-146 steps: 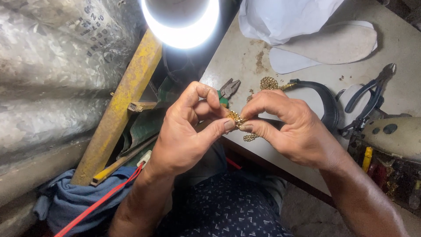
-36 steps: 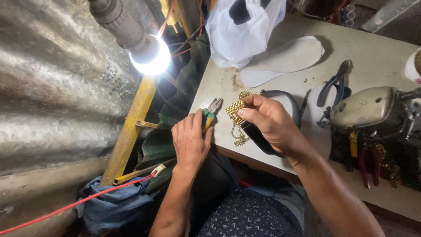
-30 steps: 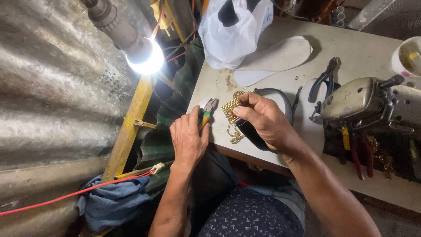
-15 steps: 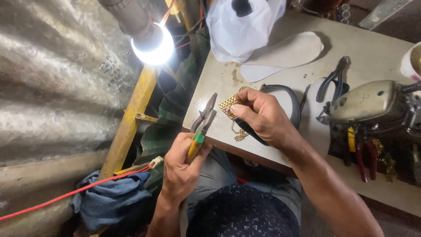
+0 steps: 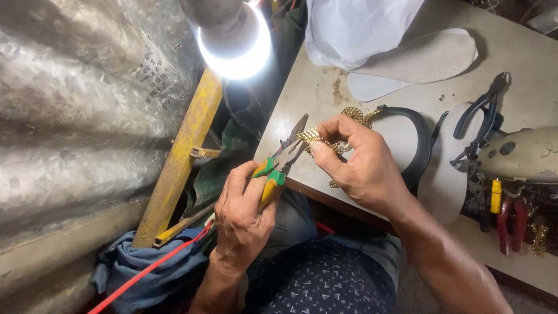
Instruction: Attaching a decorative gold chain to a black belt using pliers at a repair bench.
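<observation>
The pliers [image 5: 283,156] have dull grey metal jaws and glossy green and yellow plastic grips. The chain [image 5: 314,137] is shiny gold-coloured metal with a beaded, bumpy surface. The strap [image 5: 419,139] looks like smooth black leather or plastic; which one is unclear. The table [image 5: 523,52] is matt, pale and stained. The wall [image 5: 70,104] is corrugated metal sheet, dull and mottled. The beam [image 5: 181,157] is worn yellow paint. The bag [image 5: 354,29] is thin white plastic.
</observation>
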